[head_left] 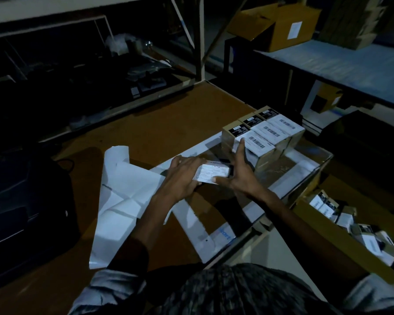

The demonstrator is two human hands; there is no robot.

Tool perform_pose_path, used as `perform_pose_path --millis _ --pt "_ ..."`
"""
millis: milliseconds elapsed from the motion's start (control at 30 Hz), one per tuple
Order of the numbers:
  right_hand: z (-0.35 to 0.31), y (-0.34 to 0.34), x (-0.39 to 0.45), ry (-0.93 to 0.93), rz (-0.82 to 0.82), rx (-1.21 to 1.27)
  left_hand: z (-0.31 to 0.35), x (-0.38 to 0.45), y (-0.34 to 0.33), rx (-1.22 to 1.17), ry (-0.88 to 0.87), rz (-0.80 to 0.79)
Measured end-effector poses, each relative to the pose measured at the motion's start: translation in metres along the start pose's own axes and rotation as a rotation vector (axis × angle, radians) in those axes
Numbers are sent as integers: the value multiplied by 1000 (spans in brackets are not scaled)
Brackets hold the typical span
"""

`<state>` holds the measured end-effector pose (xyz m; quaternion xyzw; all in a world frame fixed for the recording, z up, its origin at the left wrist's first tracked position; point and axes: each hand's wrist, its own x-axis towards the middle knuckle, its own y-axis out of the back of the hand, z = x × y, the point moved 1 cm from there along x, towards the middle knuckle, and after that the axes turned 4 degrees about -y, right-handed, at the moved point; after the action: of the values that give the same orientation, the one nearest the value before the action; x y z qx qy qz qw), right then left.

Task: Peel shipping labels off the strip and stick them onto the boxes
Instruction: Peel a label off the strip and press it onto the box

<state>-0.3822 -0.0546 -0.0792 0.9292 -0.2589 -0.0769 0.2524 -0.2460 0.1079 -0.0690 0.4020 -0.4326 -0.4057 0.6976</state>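
The left grip [182, 176] is clamped over the left end of the box [229, 171]. The right grip [241, 176], fingers straight and apart, presses its thumb on the label [210, 172]. The box's long axis runs grip to grip, label upward. Labelled boxes [266, 133] stand beyond the right grip. The strip [127, 189] lies left, on the desk [168, 123].

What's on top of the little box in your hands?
A white label lies on the little box. The left hand grips the box and hides the label's left end; the thumb of the right hand presses its near corner. Its print is unreadable.
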Motion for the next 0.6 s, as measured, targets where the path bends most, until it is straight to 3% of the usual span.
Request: perform_pose_path --millis 133,267,333,433,500,600 --pt "5 11 -5 -41 -1 26 13 2 -2 49 -84 120" --pt "2 28 -20 -19 27 46 24 1 -13 115 1 251" --pt "3 31 -26 14 70 64 31 1 -25 69 125 344" --pt "11 28 -35 127 169 -16 45 6 -48 -26 506 425" --pt "24 25 -35 220 204 -230 54 11 -64 -52 702 414" --pt "38 24 -32 284 170 -461 67 20 -87 61 837 307"
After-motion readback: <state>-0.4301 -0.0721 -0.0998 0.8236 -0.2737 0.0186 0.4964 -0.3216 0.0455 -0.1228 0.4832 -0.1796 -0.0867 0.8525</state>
